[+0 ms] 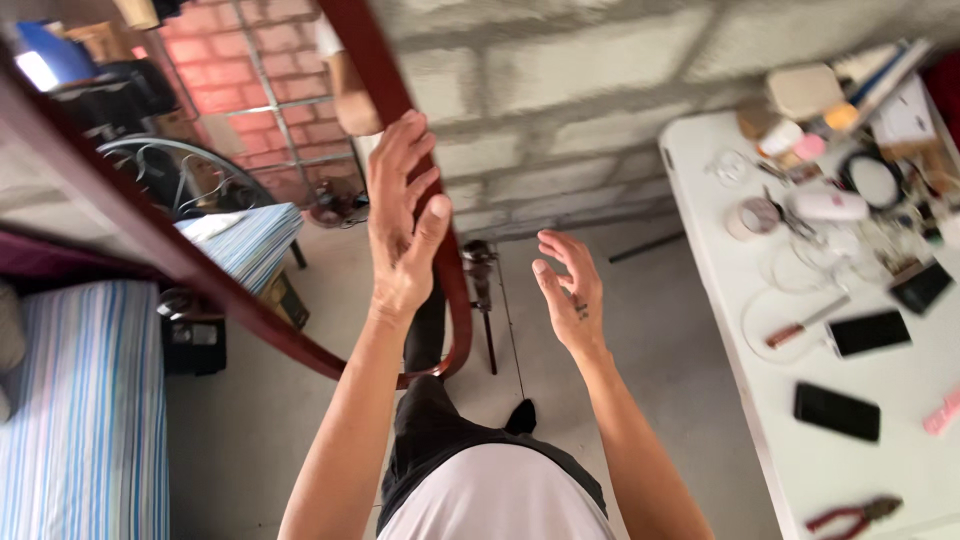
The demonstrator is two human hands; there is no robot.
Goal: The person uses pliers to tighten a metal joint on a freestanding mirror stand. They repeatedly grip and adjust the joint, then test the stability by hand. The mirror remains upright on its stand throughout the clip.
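Observation:
A large oval mirror with a dark red wooden frame [150, 235] leans against the grey block wall at the left. My left hand [403, 215] is raised with its fingers spread, its fingertips touching the frame's right edge near the top. My right hand [570, 290] hovers open a little lower and to the right, holding nothing and apart from the frame. The mirror glass reflects a brick wall, a metal bed frame and a striped mattress.
A white table [830, 460] on the right carries phones [868, 332], red-handled pliers [852, 517], a screwdriver, cables and small jars. A striped mattress [85, 410] lies at the lower left. A dark tool [482, 290] stands on the concrete floor by the wall.

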